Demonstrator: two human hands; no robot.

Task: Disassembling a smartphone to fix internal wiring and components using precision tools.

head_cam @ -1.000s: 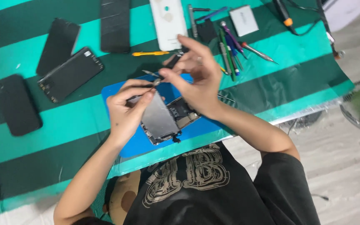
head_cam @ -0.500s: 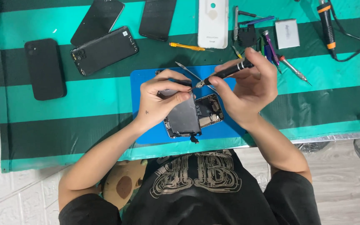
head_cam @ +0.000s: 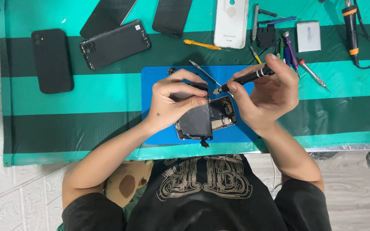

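An opened phone (head_cam: 206,119) with bare insides lies on a blue mat (head_cam: 153,98) in front of me. My left hand (head_cam: 174,102) rests on its left half, fingers bent and pinching at its upper edge. My right hand (head_cam: 266,96) grips a black screwdriver (head_cam: 247,78), its tip pointing down-left at the top of the opened phone, close to my left fingertips. Metal tweezers (head_cam: 204,72) lie on the mat just behind my hands.
On the green striped cloth (head_cam: 86,96) lie several black phones (head_cam: 52,60) at the left and back, a white phone case (head_cam: 231,21), a yellow screwdriver (head_cam: 204,45), several small tools (head_cam: 285,45), a white battery (head_cam: 308,36) and a corded black-and-orange tool (head_cam: 351,25) at the right.
The view has shifted, so the mat now sits more central. My right hand has lowered the screwdriver tip onto the phone's top edge, and my left hand stays on the phone.
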